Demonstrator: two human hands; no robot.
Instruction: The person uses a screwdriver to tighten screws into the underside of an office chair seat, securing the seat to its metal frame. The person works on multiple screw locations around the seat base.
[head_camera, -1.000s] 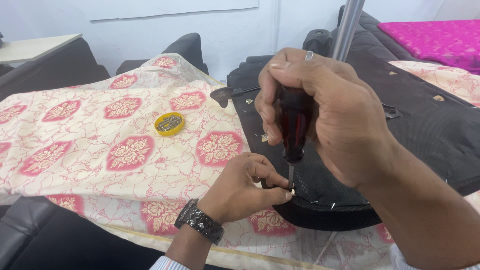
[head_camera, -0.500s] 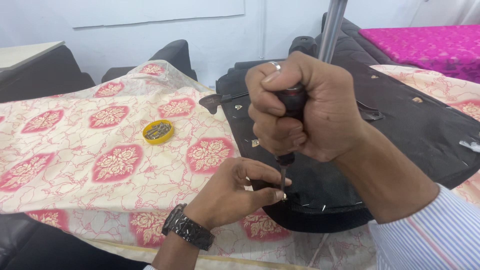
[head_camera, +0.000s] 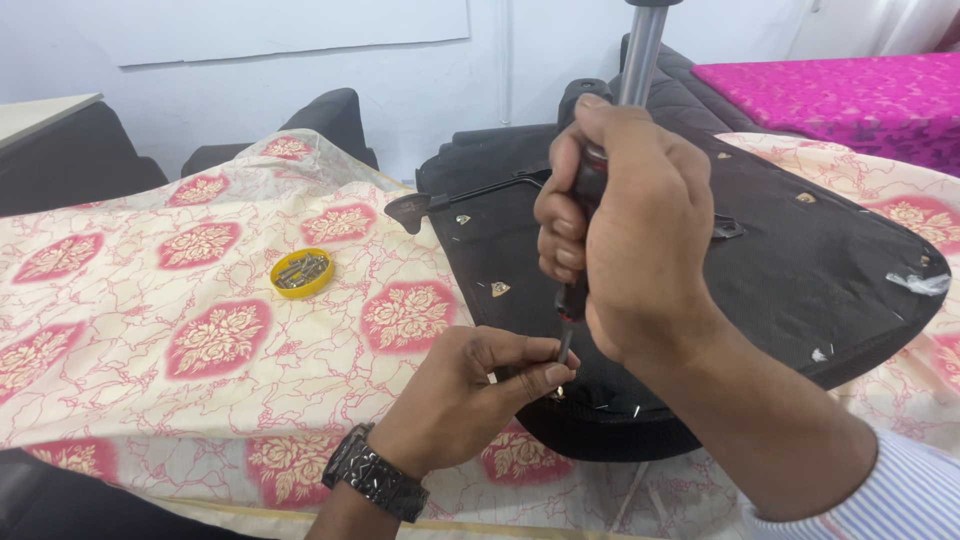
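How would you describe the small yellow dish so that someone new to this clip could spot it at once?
Start from the cream cloth with red flower patches that covers the surface on the left, beside the upturned black seat base. The yellow dish lies on that cloth, apart from both hands and left of the seat base. It is the only round, plain yellow thing there, shallow, with small metal pieces in it.

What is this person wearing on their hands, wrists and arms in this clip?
Both hands are bare, no gloves. The left hand has a dark metal link-band wristwatch on its wrist and no sleeve in view. The right hand shows no ring that I can make out; its forearm ends in a white shirt sleeve with thin blue stripes.
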